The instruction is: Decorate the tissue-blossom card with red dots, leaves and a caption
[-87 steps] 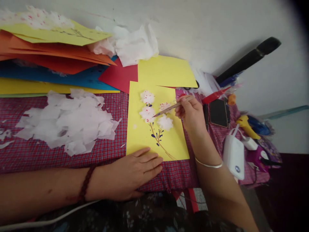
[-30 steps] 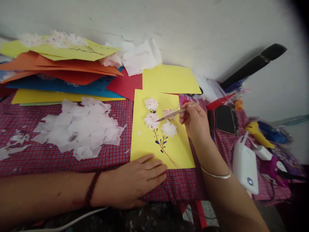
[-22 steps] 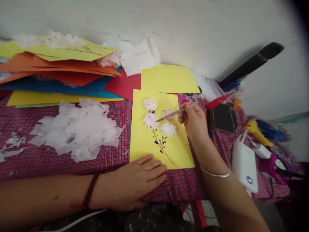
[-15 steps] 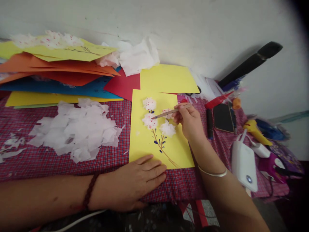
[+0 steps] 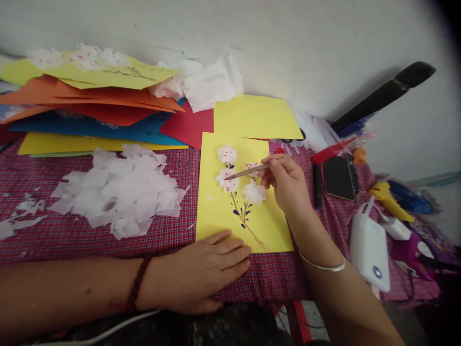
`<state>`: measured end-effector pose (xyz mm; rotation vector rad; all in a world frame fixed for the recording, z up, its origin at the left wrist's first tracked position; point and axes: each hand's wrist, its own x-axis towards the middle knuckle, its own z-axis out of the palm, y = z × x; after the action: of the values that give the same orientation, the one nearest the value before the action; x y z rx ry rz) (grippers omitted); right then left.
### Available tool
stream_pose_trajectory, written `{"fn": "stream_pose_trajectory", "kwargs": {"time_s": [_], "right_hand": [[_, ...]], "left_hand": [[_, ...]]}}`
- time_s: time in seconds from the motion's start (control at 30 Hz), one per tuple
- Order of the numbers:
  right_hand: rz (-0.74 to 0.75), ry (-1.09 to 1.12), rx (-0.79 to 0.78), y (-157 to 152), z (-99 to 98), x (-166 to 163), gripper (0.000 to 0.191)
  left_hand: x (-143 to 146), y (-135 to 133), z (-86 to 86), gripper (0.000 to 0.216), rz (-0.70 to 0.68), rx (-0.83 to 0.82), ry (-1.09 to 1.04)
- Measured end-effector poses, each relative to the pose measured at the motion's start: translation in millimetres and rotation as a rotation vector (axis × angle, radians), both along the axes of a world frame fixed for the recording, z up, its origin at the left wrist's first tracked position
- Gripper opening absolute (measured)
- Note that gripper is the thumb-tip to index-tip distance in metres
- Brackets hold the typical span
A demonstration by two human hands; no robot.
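Note:
A yellow card [image 5: 219, 211] lies on the red checked cloth [image 5: 72, 235]. White tissue flowers [image 5: 227, 154] with red specks sit on it above a painted brown stem with blue leaves. My right hand [image 5: 288, 185] pinches a thin paintbrush [image 5: 248, 170], its tip touching the middle-left flower. My left hand [image 5: 205, 269] lies flat with fingers stretched out, pressing on the card's lower edge.
A heap of torn white tissue [image 5: 122, 190] lies left of the card. Coloured paper sheets [image 5: 90, 105] are stacked at the back left. A phone [image 5: 338, 178], a white power bank [image 5: 370, 250], a black marker [image 5: 317, 185] and a glue gun [image 5: 387, 197] crowd the right side.
The brush tip has shifted left onto the middle-left flower. My left hand has stayed on the card's lower edge. The view has wobbled slightly.

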<state>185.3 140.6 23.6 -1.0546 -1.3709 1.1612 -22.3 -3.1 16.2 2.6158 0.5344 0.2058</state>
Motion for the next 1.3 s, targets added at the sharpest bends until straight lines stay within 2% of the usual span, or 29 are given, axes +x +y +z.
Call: {"fn": "stream_pose_trajectory", "kwargs": {"time_s": [0.1, 0.33, 0.57, 0.8, 1.07, 1.17, 1.3], "right_hand": [[0.032, -0.041, 0.032, -2.5, 2.7, -0.9, 0.026], [-0.110, 0.005, 0.093, -8.0, 6.4, -2.1, 0.022], [0.034, -0.116, 0.080, -11.4, 8.0, -7.1, 0.022], [-0.200, -0.013, 0.084, 2.3, 12.5, 13.6, 0.015], [-0.131, -0.063, 0.039, 4.9, 10.4, 10.4, 0.017], [-0.266, -0.026, 0.152, 14.9, 13.8, 28.7, 0.017], [-0.512, 0.020, 0.289, 38.8, 10.2, 70.6, 0.015]], "left_hand": [[-0.1, 0.0, -0.1, 0.074, -0.003, 0.001, 0.014], [-1.0, 0.3, 0.3, 0.075, -0.002, -0.017, 0.007], [0.3, -0.1, 0.6, 0.074, 0.001, -0.014, 0.024], [-0.7, 0.6, 2.3, 0.073, -0.006, -0.023, 0.045], [-1.1, -0.1, 0.5, 0.072, 0.000, -0.020, 0.037], [-1.5, -1.3, -1.0, 0.072, -0.004, -0.026, 0.033], [-1.7, -4.1, -3.7, 0.075, 0.023, -0.053, 0.028]]}}
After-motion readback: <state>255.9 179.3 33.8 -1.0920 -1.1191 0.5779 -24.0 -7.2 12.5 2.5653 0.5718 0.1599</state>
